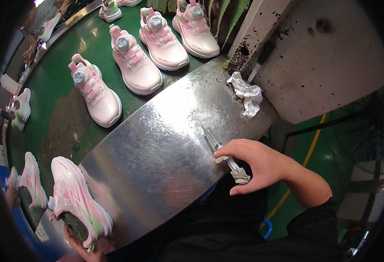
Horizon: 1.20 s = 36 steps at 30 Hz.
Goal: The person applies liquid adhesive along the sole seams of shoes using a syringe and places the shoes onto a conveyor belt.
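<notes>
At the lower left, my left hand (84, 249) grips a pink and white sneaker (75, 192) by its heel end; the shoe has a dial on the tongue and a dark insole. My right hand (264, 165) is curved around a slim pointed metal tool (213, 139) with beige wrapped grips, at the near edge of the metal bench (152, 161). Its thumb and forefinger are spread apart. The forefinger touches the tool or lies just over it; the thumb shows a gap to it. The tool's exact kind is unclear.
Several matching sneakers (97, 94) stand on the green surface (61, 131) beyond the bench. Crumpled white cloth or paper (247, 94) and a dark-handled tool (261, 61) lie by a stained metal panel (327, 65). Other people's hands (28, 53) show at the upper left.
</notes>
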### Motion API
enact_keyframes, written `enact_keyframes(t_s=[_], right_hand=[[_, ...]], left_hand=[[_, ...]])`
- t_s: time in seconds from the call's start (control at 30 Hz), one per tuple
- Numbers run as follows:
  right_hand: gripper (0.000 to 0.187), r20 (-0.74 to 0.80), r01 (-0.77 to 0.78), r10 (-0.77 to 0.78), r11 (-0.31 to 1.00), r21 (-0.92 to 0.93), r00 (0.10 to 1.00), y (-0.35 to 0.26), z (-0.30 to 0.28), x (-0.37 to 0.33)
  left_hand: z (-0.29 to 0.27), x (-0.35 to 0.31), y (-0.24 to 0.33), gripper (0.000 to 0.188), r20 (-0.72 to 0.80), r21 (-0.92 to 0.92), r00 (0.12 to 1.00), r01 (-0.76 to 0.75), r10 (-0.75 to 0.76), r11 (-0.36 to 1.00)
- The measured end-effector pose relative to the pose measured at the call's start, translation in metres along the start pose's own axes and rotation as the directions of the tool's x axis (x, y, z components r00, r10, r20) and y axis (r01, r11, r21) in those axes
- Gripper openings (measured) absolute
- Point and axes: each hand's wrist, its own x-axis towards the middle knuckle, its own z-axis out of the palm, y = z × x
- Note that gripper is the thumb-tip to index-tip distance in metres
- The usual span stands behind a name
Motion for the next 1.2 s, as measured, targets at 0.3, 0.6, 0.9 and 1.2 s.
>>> enact_keyframes(t_s=[0.3,0.6,0.9,1.2], right_hand=[[0.075,-0.271,0.291,0.279,-0.030,0.956,0.921,0.039,0.045,-0.018],[0.082,-0.361,0.400,0.206,-0.190,0.897,0.909,0.011,0.047,-0.042],[0.095,-0.357,0.325,-0.146,-0.205,0.923,0.923,-0.060,0.049,-0.008],[0.073,-0.174,0.211,-0.309,0.090,0.973,0.935,-0.132,0.052,0.036]], left_hand=[[-0.015,0.115,-0.055,0.054,-0.044,-0.482,0.976,0.168,-0.215,0.860],[0.022,0.126,-0.005,0.061,0.063,-0.732,0.982,0.166,-0.177,0.661],[0.043,0.088,0.069,0.070,0.197,-0.935,0.980,0.197,-0.030,0.296],[0.051,0.085,0.049,0.061,0.103,-0.987,0.958,0.065,0.269,0.148]])
